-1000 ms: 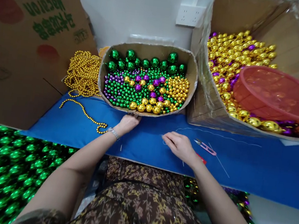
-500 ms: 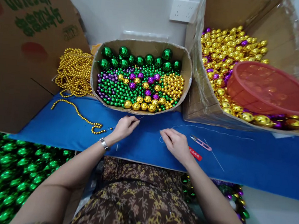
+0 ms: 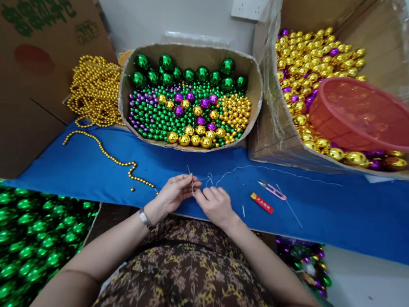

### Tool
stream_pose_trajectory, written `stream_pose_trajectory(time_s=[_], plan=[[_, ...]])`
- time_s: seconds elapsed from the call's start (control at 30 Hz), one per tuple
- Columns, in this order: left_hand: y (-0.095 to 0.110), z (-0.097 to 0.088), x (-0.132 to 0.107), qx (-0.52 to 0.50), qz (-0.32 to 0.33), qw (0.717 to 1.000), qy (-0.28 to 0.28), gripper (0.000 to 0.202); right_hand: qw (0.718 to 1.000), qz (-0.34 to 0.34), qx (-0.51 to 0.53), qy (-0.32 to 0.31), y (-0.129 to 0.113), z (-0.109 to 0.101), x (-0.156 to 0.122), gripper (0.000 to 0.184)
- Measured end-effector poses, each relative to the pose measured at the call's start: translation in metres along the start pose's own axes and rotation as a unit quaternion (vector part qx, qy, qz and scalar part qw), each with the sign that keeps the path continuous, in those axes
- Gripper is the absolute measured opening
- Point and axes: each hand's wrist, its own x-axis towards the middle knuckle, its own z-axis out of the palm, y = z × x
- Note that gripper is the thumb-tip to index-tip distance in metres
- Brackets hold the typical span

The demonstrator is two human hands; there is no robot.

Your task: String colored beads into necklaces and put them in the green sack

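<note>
My left hand (image 3: 173, 194) and my right hand (image 3: 214, 203) meet over the near edge of the blue cloth (image 3: 330, 217), fingertips almost touching. Both pinch a thin white thread (image 3: 262, 169) that loops between them and trails off to the right across the cloth. A thin needle (image 3: 189, 170) sticks up from my left fingers. Straight behind the hands stands a cardboard tray (image 3: 196, 51) filled with green, purple and gold beads. A gold bead string (image 3: 111, 157) snakes across the cloth toward my left wrist.
Pink thread snips (image 3: 272, 191) and a red lighter (image 3: 262, 203) lie right of my hands. A big box of gold balls (image 3: 310, 72) holds a red basin (image 3: 367, 120). A gold bead pile (image 3: 94, 86) and a cardboard flap (image 3: 18, 68) stand left; green beads (image 3: 13, 245) lie below.
Both hands drew back from the tray toward my body and came together. My left hand left the tray's edge and now pinches the thread with the needle beside my right hand.
</note>
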Motion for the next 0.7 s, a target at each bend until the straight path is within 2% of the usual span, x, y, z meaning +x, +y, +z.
stream_pose_trajectory(time_s=[0.17,0.33,0.5,0.57,0.63,0.7], plan=[[-0.004,0.001,0.000,-0.045,0.012,0.999,0.003,0.019,0.999,0.017,0.018,-0.031,-0.004,0.004,-0.005,0.021],[-0.003,0.000,0.000,-0.050,0.030,0.998,0.008,0.031,0.996,0.038,0.037,-0.066,-0.007,0.004,-0.006,0.029],[0.003,-0.001,-0.005,-0.011,0.101,0.995,-0.013,0.060,0.965,0.096,0.110,-0.216,-0.003,-0.002,-0.005,0.035],[0.007,-0.002,-0.008,0.011,0.132,0.991,-0.026,0.068,0.949,0.118,0.146,-0.253,0.004,-0.008,-0.005,0.034],[0.011,-0.003,-0.010,0.038,0.148,0.987,-0.043,0.076,0.946,0.143,0.184,-0.224,0.013,-0.016,-0.003,0.032],[0.014,-0.002,-0.013,0.071,0.153,0.984,-0.061,0.086,0.952,0.162,0.222,-0.138,0.020,-0.023,0.002,0.030]])
